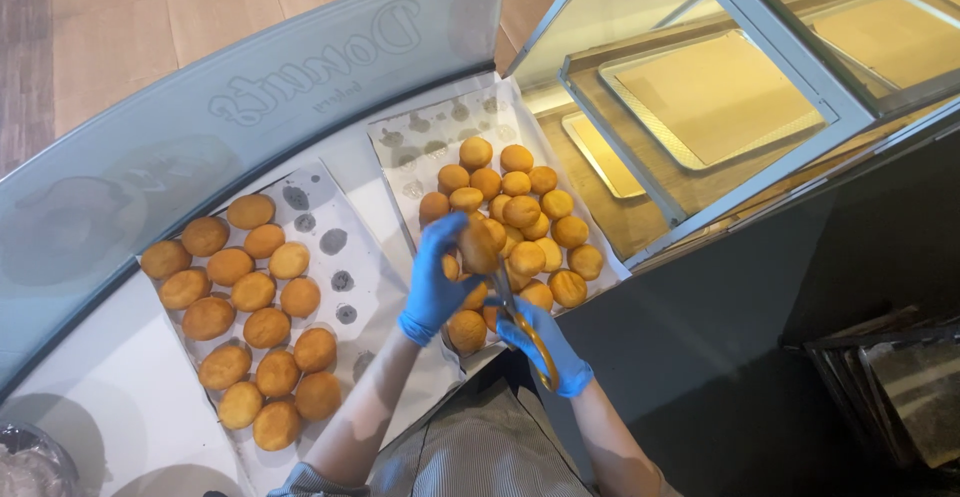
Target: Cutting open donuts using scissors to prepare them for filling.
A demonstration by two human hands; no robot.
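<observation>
The fingers of the left hand, in a blue glove, are curled tight round one golden bun, lifted just above the pile on the right sheet. The right hand, also gloved in blue, is closed on the orange handles of scissors; their grey blades run up toward the held bun, though I cannot tell whether the tips touch it or whether the blades are apart.

Below the hands, the right sheet carries a heap of small round buns, some stacked on others, with grey grease spots on the bare paper at its far end. A second sheet to the left holds larger flat buns in loose rows, touching one another, with dark round spots on the bare paper beside them. Both sheets lie on the white desk behind a curved glass front.

To the right, a glass case holds paper-lined trays. A striped apron shows at the bottom edge.
</observation>
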